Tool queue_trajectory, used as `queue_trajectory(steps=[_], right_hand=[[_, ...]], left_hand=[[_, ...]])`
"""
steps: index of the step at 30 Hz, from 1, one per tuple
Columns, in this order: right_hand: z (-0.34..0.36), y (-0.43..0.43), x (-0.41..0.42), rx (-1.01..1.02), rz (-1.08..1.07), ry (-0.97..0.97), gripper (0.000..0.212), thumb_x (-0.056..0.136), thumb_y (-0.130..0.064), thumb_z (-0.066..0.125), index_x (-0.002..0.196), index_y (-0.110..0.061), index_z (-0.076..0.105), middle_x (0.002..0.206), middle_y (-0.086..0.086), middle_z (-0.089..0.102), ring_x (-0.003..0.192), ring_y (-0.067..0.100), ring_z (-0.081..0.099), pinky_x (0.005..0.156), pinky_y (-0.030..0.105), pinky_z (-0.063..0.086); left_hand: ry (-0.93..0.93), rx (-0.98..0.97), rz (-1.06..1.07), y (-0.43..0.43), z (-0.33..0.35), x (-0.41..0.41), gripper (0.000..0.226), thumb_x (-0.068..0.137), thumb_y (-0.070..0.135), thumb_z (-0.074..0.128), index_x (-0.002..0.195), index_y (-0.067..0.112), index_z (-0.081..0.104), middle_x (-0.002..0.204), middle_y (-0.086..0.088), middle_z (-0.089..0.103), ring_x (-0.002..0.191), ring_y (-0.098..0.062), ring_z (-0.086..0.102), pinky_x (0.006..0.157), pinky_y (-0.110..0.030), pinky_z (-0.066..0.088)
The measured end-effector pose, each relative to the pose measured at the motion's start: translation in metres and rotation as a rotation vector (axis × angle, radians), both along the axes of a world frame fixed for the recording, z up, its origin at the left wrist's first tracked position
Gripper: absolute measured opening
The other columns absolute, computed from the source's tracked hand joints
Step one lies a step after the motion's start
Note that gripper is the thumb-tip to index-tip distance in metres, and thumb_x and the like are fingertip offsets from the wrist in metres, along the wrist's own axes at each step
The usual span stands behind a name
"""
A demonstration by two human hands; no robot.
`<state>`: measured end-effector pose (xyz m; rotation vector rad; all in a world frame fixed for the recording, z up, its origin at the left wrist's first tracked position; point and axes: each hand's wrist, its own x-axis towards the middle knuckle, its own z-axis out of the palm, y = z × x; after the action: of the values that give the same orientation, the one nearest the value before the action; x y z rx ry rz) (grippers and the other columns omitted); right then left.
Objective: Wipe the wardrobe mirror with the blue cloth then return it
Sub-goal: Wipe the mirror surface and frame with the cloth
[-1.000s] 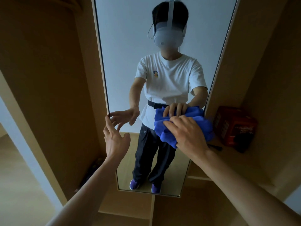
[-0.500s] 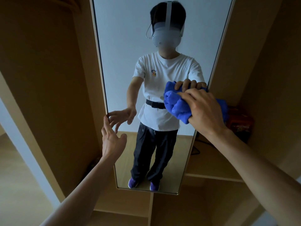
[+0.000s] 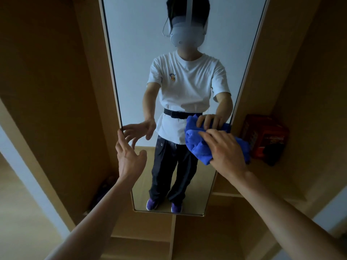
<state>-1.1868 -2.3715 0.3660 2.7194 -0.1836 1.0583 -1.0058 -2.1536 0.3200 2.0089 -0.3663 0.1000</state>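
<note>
**Head view: single entry, all places given from the mirror**

1. Mirror (image 3: 135,44): tall, narrow, thin frame, set between wooden wardrobe panels. It reflects the person standing in front, both arms out.
2. Blue cloth (image 3: 196,147): bunched into a wad and held against the glass at the mirror's right edge, in its lower half. Part of the wad hangs past that edge.
3. Right hand (image 3: 225,150): lies over the cloth. Its fingers are curled across the top of the wad and its thumb is tucked under the lower side, so it grasps the cloth and presses it to the glass.
4. Left hand (image 3: 129,158): at the mirror's left edge, level with the cloth. Its fingers are straight and spread and hold nothing. One fingertip touches the frame edge.
5. Wardrobe panel (image 3: 56,91): plain wood, left of the mirror.
6. Red box (image 3: 264,136): just right of the mirror, standing on a shelf (image 3: 272,177) close to the overhanging cloth. A dark object (image 3: 272,152) stands against its front; what it is cannot be told.

**Condition notes (judgement)**

- The step in hand looks like wiping. The return of the cloth is not yet done.
- A stroke carried further right could drag the overhanging cloth into the red box and shift or tip it.
- The wad meets the glass over a small patch, so strips could be missed or streaked.
- The overhang could snag on the right frame edge and pull the cloth from the fingers.
- If the mirror panel is free to move, hard pressure on its right side with only a fingertip steadying the left could make it swing.
</note>
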Motion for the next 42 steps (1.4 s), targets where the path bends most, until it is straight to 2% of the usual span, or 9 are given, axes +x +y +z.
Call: queue_trajectory(steps=[5, 8, 11, 26, 29, 32, 35, 38, 42], right_hand=[[0.007, 0.006, -0.001, 0.307, -0.013, -0.090, 0.022, 0.091, -0.020, 0.064, 0.112, -0.020, 0.058, 0.101, -0.003, 0.061, 0.088, 0.015, 0.059, 0.070, 0.035, 0.050], [0.011, 0.007, -0.005, 0.493, -0.091, -0.375, 0.031, 0.085, -0.015, 0.068, 0.109, -0.024, 0.051, 0.100, -0.012, 0.052, 0.082, 0.004, 0.052, 0.062, 0.020, 0.042], [0.013, 0.006, -0.003, 0.586, -0.160, -0.471, 0.043, 0.077, -0.002, 0.072, 0.114, -0.016, 0.053, 0.107, -0.005, 0.052, 0.087, 0.009, 0.054, 0.064, 0.025, 0.044], [0.010, 0.029, 0.024, 0.733, -0.141, -0.629, 0.016, 0.090, -0.005, 0.061, 0.105, -0.003, 0.058, 0.094, 0.010, 0.063, 0.086, 0.018, 0.063, 0.075, 0.025, 0.052], [0.011, 0.040, 0.031, 0.787, -0.210, -0.656, 0.034, 0.084, 0.003, 0.062, 0.117, -0.003, 0.056, 0.106, 0.013, 0.065, 0.098, 0.020, 0.063, 0.082, 0.024, 0.047], [0.020, 0.051, 0.045, 0.744, -0.078, -0.637, 0.007, 0.089, -0.004, 0.058, 0.093, -0.009, 0.057, 0.078, 0.001, 0.060, 0.073, 0.011, 0.060, 0.066, 0.023, 0.050], [0.026, 0.068, 0.064, 0.781, -0.016, -0.565, 0.016, 0.091, -0.017, 0.054, 0.078, -0.016, 0.045, 0.064, 0.003, 0.050, 0.059, 0.017, 0.053, 0.052, 0.032, 0.045], [0.022, 0.089, 0.085, 0.689, -0.088, -0.490, 0.012, 0.084, -0.021, 0.056, 0.094, -0.020, 0.050, 0.085, 0.001, 0.059, 0.076, 0.017, 0.060, 0.063, 0.037, 0.052], [0.021, 0.123, 0.118, 0.577, -0.013, -0.436, 0.045, 0.085, -0.037, 0.047, 0.118, -0.009, 0.058, 0.101, 0.003, 0.059, 0.089, 0.019, 0.061, 0.071, 0.032, 0.054]], left_hand=[[0.010, 0.026, -0.027, 0.007, 0.002, 0.003, 0.101, 0.093, 0.016, 0.063, 0.159, 0.041, -0.010, 0.167, -0.007, 0.012, 0.140, -0.039, 0.042, 0.085, -0.055, 0.059], [0.022, 0.028, -0.046, 0.012, 0.006, 0.007, 0.101, 0.092, 0.016, 0.062, 0.159, 0.041, -0.009, 0.164, -0.010, 0.017, 0.136, -0.039, 0.045, 0.086, -0.056, 0.058], [0.044, 0.045, -0.054, 0.015, 0.011, 0.012, 0.099, 0.091, 0.018, 0.061, 0.159, 0.040, -0.007, 0.158, -0.011, 0.023, 0.135, -0.039, 0.044, 0.091, -0.058, 0.055], [-0.084, 0.123, -0.166, 0.029, 0.012, 0.037, 0.087, 0.088, 0.029, 0.067, 0.157, 0.022, 0.013, 0.154, -0.007, 0.032, 0.138, -0.031, 0.040, 0.096, -0.049, 0.051], [-0.093, 0.120, -0.204, 0.032, 0.010, 0.040, 0.087, 0.088, 0.030, 0.067, 0.156, 0.025, 0.013, 0.154, -0.006, 0.031, 0.135, -0.030, 0.043, 0.090, -0.046, 0.051], [-0.093, 0.106, -0.235, 0.036, 0.007, 0.043, 0.085, 0.089, 0.029, 0.066, 0.156, 0.027, 0.013, 0.153, -0.006, 0.032, 0.133, -0.029, 0.045, 0.084, -0.041, 0.049], [-0.076, 0.096, -0.262, 0.038, 0.008, 0.045, 0.083, 0.090, 0.030, 0.066, 0.155, 0.027, 0.014, 0.154, -0.006, 0.033, 0.132, -0.028, 0.045, 0.083, -0.037, 0.045], [-0.070, 0.081, -0.297, 0.040, 0.010, 0.047, 0.081, 0.089, 0.028, 0.066, 0.153, 0.028, 0.016, 0.151, -0.003, 0.035, 0.123, -0.020, 0.046, 0.077, -0.033, 0.044], [-0.045, 0.108, -0.329, 0.046, 0.014, 0.048, 0.076, 0.078, 0.037, 0.060, 0.144, 0.024, 0.025, 0.130, 0.006, 0.037, 0.110, -0.016, 0.046, 0.073, -0.037, 0.052]])
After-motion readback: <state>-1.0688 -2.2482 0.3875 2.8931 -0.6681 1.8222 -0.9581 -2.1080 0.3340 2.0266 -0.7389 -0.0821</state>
